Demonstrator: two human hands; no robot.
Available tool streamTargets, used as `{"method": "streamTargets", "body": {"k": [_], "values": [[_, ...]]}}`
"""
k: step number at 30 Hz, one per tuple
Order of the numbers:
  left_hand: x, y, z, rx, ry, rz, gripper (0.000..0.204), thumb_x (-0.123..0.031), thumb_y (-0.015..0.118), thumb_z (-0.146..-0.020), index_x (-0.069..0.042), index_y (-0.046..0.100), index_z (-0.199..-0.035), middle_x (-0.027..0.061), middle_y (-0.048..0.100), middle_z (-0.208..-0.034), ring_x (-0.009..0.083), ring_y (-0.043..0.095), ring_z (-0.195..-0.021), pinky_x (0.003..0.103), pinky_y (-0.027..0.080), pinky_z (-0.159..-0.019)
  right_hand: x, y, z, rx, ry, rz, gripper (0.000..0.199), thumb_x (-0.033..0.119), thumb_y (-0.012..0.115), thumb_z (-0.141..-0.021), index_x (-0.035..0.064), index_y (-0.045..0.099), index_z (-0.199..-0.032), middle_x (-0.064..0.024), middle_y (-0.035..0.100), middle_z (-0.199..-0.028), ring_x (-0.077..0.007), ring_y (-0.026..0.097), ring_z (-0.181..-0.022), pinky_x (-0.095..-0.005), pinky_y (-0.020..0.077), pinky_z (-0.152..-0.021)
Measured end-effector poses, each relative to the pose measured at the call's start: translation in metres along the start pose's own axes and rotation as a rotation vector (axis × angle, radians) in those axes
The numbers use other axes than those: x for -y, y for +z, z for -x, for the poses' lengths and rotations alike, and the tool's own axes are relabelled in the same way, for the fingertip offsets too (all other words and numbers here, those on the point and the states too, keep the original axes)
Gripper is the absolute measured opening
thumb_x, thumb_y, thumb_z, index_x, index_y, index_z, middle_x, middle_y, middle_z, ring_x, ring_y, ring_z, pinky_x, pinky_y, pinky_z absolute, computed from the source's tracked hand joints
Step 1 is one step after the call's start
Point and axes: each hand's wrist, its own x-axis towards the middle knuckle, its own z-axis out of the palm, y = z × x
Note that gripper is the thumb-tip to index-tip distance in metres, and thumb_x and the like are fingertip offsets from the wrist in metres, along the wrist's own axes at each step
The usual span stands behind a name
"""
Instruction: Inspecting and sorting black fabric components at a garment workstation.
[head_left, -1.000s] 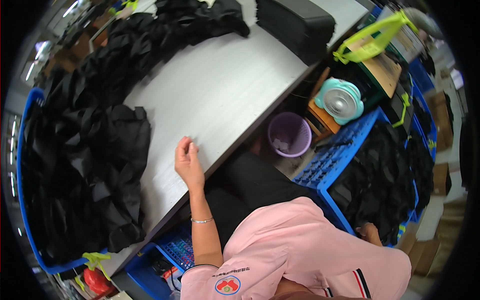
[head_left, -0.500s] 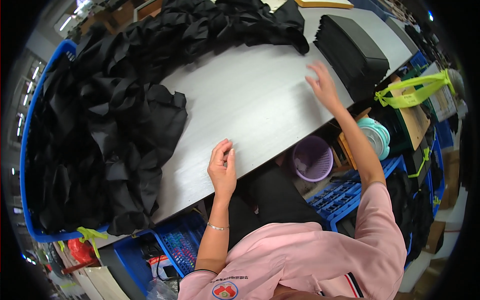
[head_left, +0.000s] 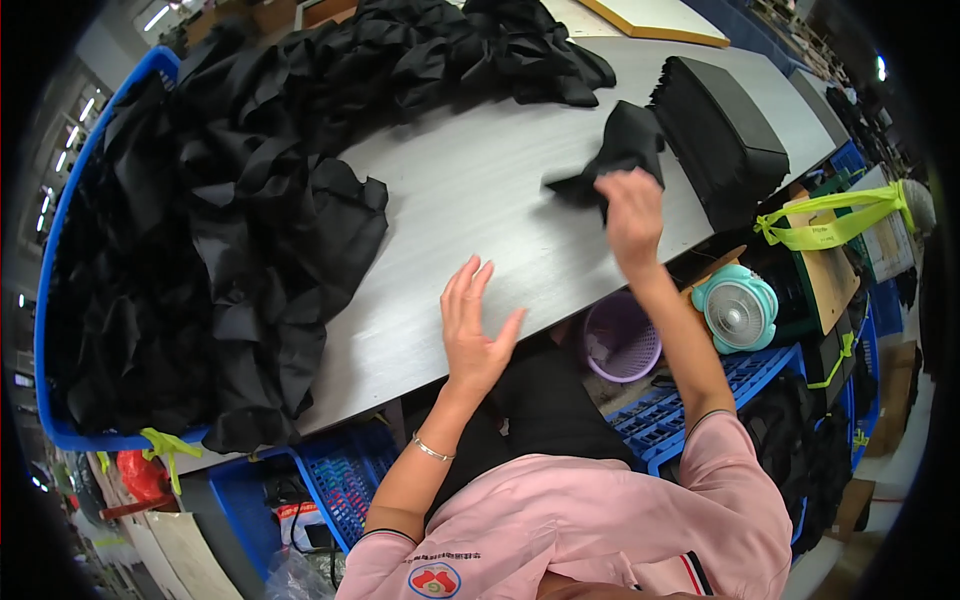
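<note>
On the table (head_left: 480,200), the fabric heap (head_left: 250,200) lies left and behind, the folded stack (head_left: 725,135) lies right, the fabric piece (head_left: 620,150) sits just left of that stack, and the fan (head_left: 735,310) and basket (head_left: 615,340) stand below the table's right edge.

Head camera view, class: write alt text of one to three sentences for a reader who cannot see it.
A person in a pink shirt lifts a black cloth piece with the right hand, while the left hand rests open on a grey table. A big pile of black cloth lies to the left, a neat black stack to the right.
</note>
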Motion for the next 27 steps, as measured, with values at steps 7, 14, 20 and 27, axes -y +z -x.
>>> {"method": "streamTargets", "body": {"k": [7, 14, 20, 27], "values": [[-0.012, 0.017, -0.002, 0.114, 0.395, -0.082, 0.041, -0.006, 0.078, -0.078, -0.010, 0.069, -0.118, 0.0085, 0.067, -0.111, 0.0254, 0.061, -0.102, 0.042, 0.043, -0.094, 0.120, -0.097, 0.030, 0.130, 0.054, -0.177, 0.022, 0.002, 0.070, -0.079, 0.0003, 0.071, -0.101, -0.0109, 0.066, -0.108, -0.0277, 0.063, -0.102, -0.0433, 0.0515, -0.094], [-0.070, 0.002, 0.007, 0.037, 0.270, 0.084, 0.021, 0.003, 0.072, -0.079, -0.006, 0.076, -0.097, 0.0079, 0.070, -0.085, 0.0238, 0.064, -0.075, 0.032, 0.050, -0.068, 0.166, -0.115, 0.057, 0.354, 0.327, -0.384, 0.025, -0.001, 0.063, -0.085, -0.0057, 0.066, -0.109, -0.0234, 0.066, -0.108, -0.0368, 0.067, -0.100, -0.0381, 0.0564, -0.082], [-0.097, -0.004, 0.055, 0.277, 0.218, 0.177, 0.013, 0.000, 0.071, -0.081, -0.004, 0.074, -0.093, 0.0077, 0.069, -0.080, 0.0249, 0.065, -0.073, 0.034, 0.051, -0.067, 0.127, -0.032, 0.044, 0.821, 0.709, -0.838, 0.041, 0.009, 0.055, -0.096, -0.0032, 0.049, -0.135, -0.0248, 0.052, -0.138, -0.0354, 0.055, -0.126, -0.0376, 0.0483, -0.100], [-0.106, -0.024, 0.096, 0.467, 0.117, 0.416, 0.008, -0.002, 0.069, -0.085, -0.003, 0.071, -0.092, 0.0079, 0.067, -0.085, 0.0243, 0.064, -0.079, 0.034, 0.050, -0.072, 0.169, 0.051, 0.019, 0.190, 1.319, -2.005, 0.053, 0.024, 0.046, -0.105, 0.0001, 0.030, -0.150, -0.0212, 0.036, -0.153, -0.0311, 0.041, -0.140, -0.0376, 0.0375, -0.114]]}}
